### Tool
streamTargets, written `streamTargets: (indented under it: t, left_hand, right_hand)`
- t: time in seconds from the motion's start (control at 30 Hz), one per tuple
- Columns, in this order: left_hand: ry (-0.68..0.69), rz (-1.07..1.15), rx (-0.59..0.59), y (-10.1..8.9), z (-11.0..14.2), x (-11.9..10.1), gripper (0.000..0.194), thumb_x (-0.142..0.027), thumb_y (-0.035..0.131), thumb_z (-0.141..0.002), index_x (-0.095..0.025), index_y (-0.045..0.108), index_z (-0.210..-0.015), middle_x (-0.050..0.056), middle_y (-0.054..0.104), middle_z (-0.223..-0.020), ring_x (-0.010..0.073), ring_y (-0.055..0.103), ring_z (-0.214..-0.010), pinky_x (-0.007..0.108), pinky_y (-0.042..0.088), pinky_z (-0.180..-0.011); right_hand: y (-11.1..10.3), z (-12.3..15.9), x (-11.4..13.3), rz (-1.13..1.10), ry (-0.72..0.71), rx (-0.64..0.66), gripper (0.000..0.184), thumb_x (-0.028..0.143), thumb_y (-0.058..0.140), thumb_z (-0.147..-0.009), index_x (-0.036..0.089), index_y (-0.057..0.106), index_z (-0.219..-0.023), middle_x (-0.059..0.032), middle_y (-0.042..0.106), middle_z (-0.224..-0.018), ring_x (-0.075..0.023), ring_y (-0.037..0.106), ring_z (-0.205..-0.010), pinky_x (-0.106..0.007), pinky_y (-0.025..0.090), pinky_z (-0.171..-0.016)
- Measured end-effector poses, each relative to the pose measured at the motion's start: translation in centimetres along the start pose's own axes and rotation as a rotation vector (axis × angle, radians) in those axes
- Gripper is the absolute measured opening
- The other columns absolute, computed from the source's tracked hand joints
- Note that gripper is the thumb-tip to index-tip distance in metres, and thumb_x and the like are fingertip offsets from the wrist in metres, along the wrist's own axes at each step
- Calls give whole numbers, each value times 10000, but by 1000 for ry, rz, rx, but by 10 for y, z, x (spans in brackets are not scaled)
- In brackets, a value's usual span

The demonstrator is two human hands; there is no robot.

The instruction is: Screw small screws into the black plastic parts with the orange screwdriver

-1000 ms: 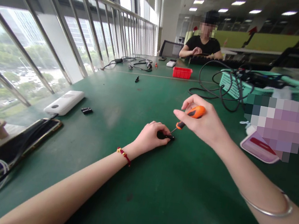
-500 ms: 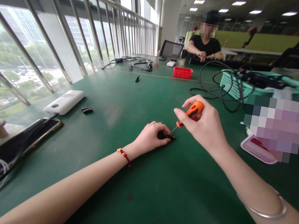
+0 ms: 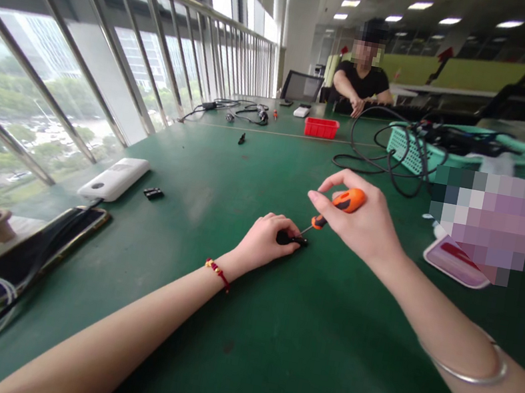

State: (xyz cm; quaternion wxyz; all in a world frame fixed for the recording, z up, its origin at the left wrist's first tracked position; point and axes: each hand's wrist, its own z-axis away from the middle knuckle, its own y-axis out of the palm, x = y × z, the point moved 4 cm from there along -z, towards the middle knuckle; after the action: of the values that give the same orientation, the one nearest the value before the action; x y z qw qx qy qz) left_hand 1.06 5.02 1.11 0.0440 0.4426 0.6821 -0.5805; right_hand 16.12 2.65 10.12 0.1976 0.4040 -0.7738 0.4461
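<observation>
My left hand (image 3: 269,237) is closed on a small black part (image 3: 285,238) and holds it down on the green table (image 3: 226,346); the fingers cover much of it, so its exact kind cannot be made out. An orange and black screwdriver (image 3: 352,200) is in my right hand (image 3: 364,221), gripped by its handle between thumb and fingers. It leans down to the left, and the tip of its thin shaft meets the black part beside my left fingertips.
On the left lie a white power bank (image 3: 116,179), a small black piece (image 3: 153,193) and a phone (image 3: 28,257) with cables. A red tray (image 3: 320,127) and a teal basket (image 3: 416,149) stand farther back. A person (image 3: 364,82) sits across the table.
The screwdriver handle has tipped lower and to the right with my right hand, so the tool leans more. My left hand and the black part have stayed in place.
</observation>
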Motion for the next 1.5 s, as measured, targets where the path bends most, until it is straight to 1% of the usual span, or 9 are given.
streamTargets:
  t: [0.1, 0.2, 0.33, 0.53, 0.87, 1.07, 1.27, 1.37, 1.5]
  left_hand:
    - [-4, -2, 3, 0, 0, -1, 91, -220, 665, -731, -196, 657, -819, 4, 684, -841, 173, 585, -813, 330, 444, -834]
    - [-3, -11, 10, 0, 0, 0, 89, -233, 659, -741, -199, 659, -823, 6, 685, -852, 179, 586, -825, 334, 446, -836]
    - [-4, -20, 14, 0, 0, 1, 93, -242, 654, -751, -201, 663, -834, 9, 684, -866, 182, 588, -839, 333, 452, -839]
    - [1, -16, 12, 0, 0, 0, 90, -238, 652, -751, -203, 669, -832, 10, 685, -863, 183, 591, -840, 333, 452, -840]
    - [1, -18, 9, -2, 1, -4, 88, -270, 614, -793, -202, 660, -824, 8, 689, -854, 177, 597, -823, 331, 446, -846]
    - [6, -14, 10, -1, 0, -3, 81, -266, 620, -790, -203, 664, -817, 6, 689, -846, 176, 595, -820, 332, 446, -855]
    - [0, -11, 8, 0, 1, -2, 83, -260, 617, -790, -203, 665, -827, 8, 691, -847, 176, 592, -819, 331, 448, -848]
    - [-8, -11, 8, 0, 1, -2, 80, -265, 621, -786, -204, 660, -822, 5, 691, -849, 176, 591, -821, 333, 447, -850]
    - [-5, -9, 6, 0, 1, -1, 83, -265, 630, -777, -198, 656, -819, 10, 686, -844, 178, 588, -819, 329, 449, -834]
  right_hand:
    - [0, 0, 1, -31, 11, 19, 201, 380, 627, -726, 200, 555, -673, 39, 492, -532, -98, 415, -473, -239, 302, -483]
    - [1, -2, -1, -82, -7, 35, 122, 292, 638, -693, 203, 568, -738, 50, 484, -558, -97, 417, -489, -236, 327, -489]
    - [4, -2, -4, -202, -44, 63, 237, 252, 652, -665, 214, 539, -870, 49, 500, -656, -100, 444, -525, -234, 361, -503]
    - [4, 0, -6, -21, 5, -6, 235, 422, 629, -730, 220, 541, -810, 40, 501, -607, -119, 461, -525, -248, 343, -520]
    - [3, 0, -2, -49, -16, 24, 77, 223, 579, -682, 213, 508, -710, 32, 536, -630, -116, 470, -549, -245, 363, -551]
    - [5, 0, -4, -117, -19, 21, 258, 352, 663, -688, 225, 492, -835, 59, 491, -612, -98, 434, -485, -235, 346, -497]
    - [2, 2, 3, 44, -6, -15, 276, 465, 654, -713, 221, 528, -740, 46, 485, -528, -114, 434, -496, -244, 324, -508]
    - [3, 2, 2, 2, 6, 25, 206, 394, 641, -721, 213, 546, -700, 33, 515, -556, -111, 444, -495, -243, 326, -488]
    - [6, 0, -2, -119, -28, 47, 207, 271, 656, -668, 225, 537, -832, 28, 548, -658, -121, 492, -533, -250, 370, -508]
